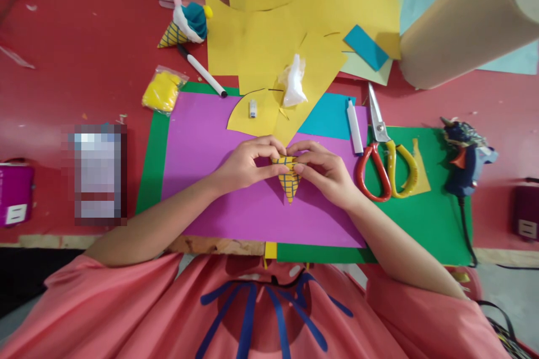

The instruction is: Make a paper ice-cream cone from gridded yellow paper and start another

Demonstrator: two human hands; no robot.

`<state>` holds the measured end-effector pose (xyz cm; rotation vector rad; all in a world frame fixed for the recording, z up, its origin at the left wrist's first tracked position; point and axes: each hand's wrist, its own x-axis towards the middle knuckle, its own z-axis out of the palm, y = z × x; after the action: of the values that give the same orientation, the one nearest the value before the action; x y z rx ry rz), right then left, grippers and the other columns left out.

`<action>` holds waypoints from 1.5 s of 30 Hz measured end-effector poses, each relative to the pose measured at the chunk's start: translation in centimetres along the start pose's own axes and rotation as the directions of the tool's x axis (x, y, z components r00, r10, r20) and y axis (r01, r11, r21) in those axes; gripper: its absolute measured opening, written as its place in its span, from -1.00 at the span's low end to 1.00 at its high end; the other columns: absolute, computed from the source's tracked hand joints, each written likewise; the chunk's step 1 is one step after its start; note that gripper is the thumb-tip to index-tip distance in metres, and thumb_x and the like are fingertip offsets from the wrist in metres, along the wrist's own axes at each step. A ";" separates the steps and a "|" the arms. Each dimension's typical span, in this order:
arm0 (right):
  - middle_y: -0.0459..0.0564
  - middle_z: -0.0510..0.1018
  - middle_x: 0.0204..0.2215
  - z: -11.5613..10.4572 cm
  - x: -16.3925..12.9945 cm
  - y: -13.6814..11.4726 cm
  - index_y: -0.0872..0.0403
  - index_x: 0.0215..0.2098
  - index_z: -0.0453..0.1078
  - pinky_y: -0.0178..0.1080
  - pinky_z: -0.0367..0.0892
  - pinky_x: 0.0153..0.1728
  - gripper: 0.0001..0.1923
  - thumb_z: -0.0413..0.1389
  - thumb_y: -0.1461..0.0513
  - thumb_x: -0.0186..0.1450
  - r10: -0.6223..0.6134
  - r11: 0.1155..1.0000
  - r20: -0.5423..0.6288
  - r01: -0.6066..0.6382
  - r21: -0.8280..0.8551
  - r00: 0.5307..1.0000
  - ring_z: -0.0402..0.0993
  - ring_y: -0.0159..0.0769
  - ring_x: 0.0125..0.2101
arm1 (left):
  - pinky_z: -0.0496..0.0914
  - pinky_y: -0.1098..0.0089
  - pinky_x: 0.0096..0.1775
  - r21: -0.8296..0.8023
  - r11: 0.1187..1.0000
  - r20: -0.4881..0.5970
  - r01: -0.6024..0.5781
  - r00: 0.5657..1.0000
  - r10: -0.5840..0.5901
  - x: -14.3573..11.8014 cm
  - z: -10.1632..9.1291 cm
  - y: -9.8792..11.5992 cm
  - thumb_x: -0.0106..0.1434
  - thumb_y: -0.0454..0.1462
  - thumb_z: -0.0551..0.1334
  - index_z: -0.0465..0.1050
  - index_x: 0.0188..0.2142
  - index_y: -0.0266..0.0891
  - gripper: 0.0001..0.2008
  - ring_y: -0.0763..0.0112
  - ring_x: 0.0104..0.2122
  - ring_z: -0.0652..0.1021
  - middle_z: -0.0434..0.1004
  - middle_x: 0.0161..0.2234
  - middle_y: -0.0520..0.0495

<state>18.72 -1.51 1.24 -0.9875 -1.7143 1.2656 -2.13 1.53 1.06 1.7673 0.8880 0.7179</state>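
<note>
Held cone [289, 184]; yellow lump [161, 93] in bag [180, 77]

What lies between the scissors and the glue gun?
In the head view, a yellow paper scrap, partly under the scissors, then green sheet up to the glue gun.

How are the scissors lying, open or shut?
Shut. The scissors show their blades lying together, with no gap between them.

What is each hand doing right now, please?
Left hand: closed, holding the yellow checked cone.
Right hand: closed, holding the same cone's opposite side.
</note>
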 end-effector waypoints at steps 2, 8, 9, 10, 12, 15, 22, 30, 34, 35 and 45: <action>0.04 0.52 -0.14 0.0 0.0 -0.1 0.08 -0.29 0.50 -0.20 0.43 -0.11 -0.90 0.12 0.28 0.33 0.014 1.000 -0.003 -0.014 0.023 1.000 0.49 -0.34 -0.12 | 0.38 0.41 -0.20 -0.005 1.000 -0.004 0.001 1.000 -0.001 0.0 0.0 0.0 0.18 -0.08 0.32 0.41 -0.53 -0.21 -0.70 0.45 -0.32 0.52 0.53 -0.31 -0.02; 0.06 0.52 -0.13 0.0 0.0 -0.1 0.09 -0.28 0.50 -0.18 0.41 -0.07 -0.90 0.12 0.29 0.33 0.031 0.997 0.000 -0.031 0.076 1.000 0.48 -0.33 -0.09 | 0.38 0.44 -0.23 0.007 0.999 -0.008 -0.044 0.999 0.044 0.0 0.0 0.1 0.20 -0.10 0.31 0.40 -0.52 -0.23 -0.71 0.49 -0.34 0.51 0.52 -0.33 -0.01; 0.06 0.52 -0.12 0.0 0.0 -0.1 0.09 -0.28 0.50 -0.18 0.41 -0.06 -0.90 0.12 0.29 0.33 0.036 0.996 0.000 -0.036 0.084 0.999 0.48 -0.32 -0.09 | 0.38 0.44 -0.23 0.011 0.999 -0.007 -0.047 0.999 0.047 0.0 0.0 0.1 0.21 -0.09 0.30 0.40 -0.52 -0.24 -0.70 0.48 -0.34 0.51 0.51 -0.33 -0.01; 0.06 0.52 -0.12 0.1 0.0 0.0 0.09 -0.29 0.50 -0.18 0.40 -0.06 -0.90 0.12 0.29 0.33 0.040 0.995 0.000 -0.040 0.092 0.999 0.48 -0.32 -0.09 | 0.39 0.43 -0.23 0.014 0.999 -0.007 -0.051 0.999 0.051 0.1 0.0 0.1 0.21 -0.08 0.29 0.40 -0.52 -0.24 -0.69 0.48 -0.34 0.50 0.51 -0.34 -0.01; 0.06 0.51 -0.12 0.1 0.0 0.0 0.09 -0.28 0.49 -0.18 0.40 -0.05 -0.91 0.12 0.29 0.33 0.044 0.993 0.002 -0.044 0.106 0.999 0.48 -0.33 -0.09 | 0.39 0.43 -0.24 0.017 0.998 -0.006 -0.061 0.998 0.061 0.1 0.0 0.1 0.22 -0.08 0.29 0.40 -0.51 -0.25 -0.69 0.49 -0.35 0.50 0.51 -0.34 -0.01; 0.06 0.52 -0.12 0.1 0.0 0.0 0.08 -0.29 0.48 -0.19 0.40 -0.06 -0.91 0.12 0.29 0.33 0.044 0.992 -0.002 -0.044 0.114 0.999 0.48 -0.34 -0.09 | 0.38 0.44 -0.24 0.022 0.998 -0.008 -0.063 0.998 0.064 0.0 0.0 0.1 0.22 -0.10 0.29 0.41 -0.50 -0.24 -0.71 0.49 -0.35 0.50 0.50 -0.34 0.00; 0.08 0.51 -0.13 0.2 0.0 0.1 0.10 -0.30 0.46 -0.17 0.40 -0.10 -0.90 0.11 0.26 0.34 0.009 0.999 0.022 -0.008 -0.040 1.000 0.48 -0.30 -0.12 | 0.39 0.44 -0.24 0.068 0.997 0.050 -0.040 0.998 0.037 -0.1 -0.1 0.0 0.19 -0.15 0.32 0.44 -0.43 -0.24 -0.79 0.48 -0.32 0.49 0.48 -0.31 0.00; 0.05 0.48 -0.15 0.2 -0.1 -0.3 0.09 -0.33 0.48 -0.17 0.39 -0.13 -0.86 0.11 0.22 0.34 0.046 0.998 0.016 -0.045 -0.042 0.999 0.46 -0.28 -0.13 | 0.41 0.40 -0.18 0.079 0.997 0.094 0.018 0.995 -0.026 0.0 -0.2 0.0 0.19 -0.08 0.32 0.51 -0.32 -0.22 -0.75 0.41 -0.26 0.53 0.50 -0.27 -0.02; 0.03 0.48 -0.24 0.1 0.1 -0.6 0.10 -0.38 0.52 -0.23 0.37 -0.28 -0.84 0.20 0.16 0.26 0.143 0.989 0.082 -0.139 -0.051 0.986 0.44 -0.29 -0.22 | 0.42 0.43 -0.22 0.118 0.991 0.032 -0.060 0.998 0.057 -0.1 -0.1 0.0 0.20 -0.15 0.32 0.46 -0.38 -0.24 -0.81 0.45 -0.30 0.53 0.51 -0.33 -0.01; 0.03 0.48 -0.25 0.1 0.1 -0.6 0.10 -0.39 0.52 -0.24 0.36 -0.30 -0.83 0.21 0.15 0.25 0.156 0.987 0.112 -0.151 -0.049 0.981 0.43 -0.30 -0.24 | 0.42 0.44 -0.21 0.130 0.988 0.018 -0.079 0.997 0.077 -0.2 0.0 -0.1 0.20 -0.17 0.32 0.46 -0.33 -0.23 -0.84 0.45 -0.29 0.53 0.52 -0.31 -0.01; -0.07 0.39 -0.49 1.3 -0.1 -0.8 0.08 -0.58 0.46 -0.22 0.32 -0.29 -0.72 0.21 0.15 0.25 0.268 0.961 -0.217 -0.245 0.129 0.939 0.35 -0.32 -0.33 | 0.43 0.36 0.06 0.246 0.964 0.028 -0.102 0.995 0.098 -1.3 1.3 0.0 0.37 -0.15 0.13 -0.07 0.34 -0.03 -0.39 0.27 0.13 0.45 0.30 0.23 -0.11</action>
<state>17.51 -2.18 1.71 -1.2772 -1.3608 1.3262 -1.77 -0.18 0.54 2.0480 0.9140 0.6799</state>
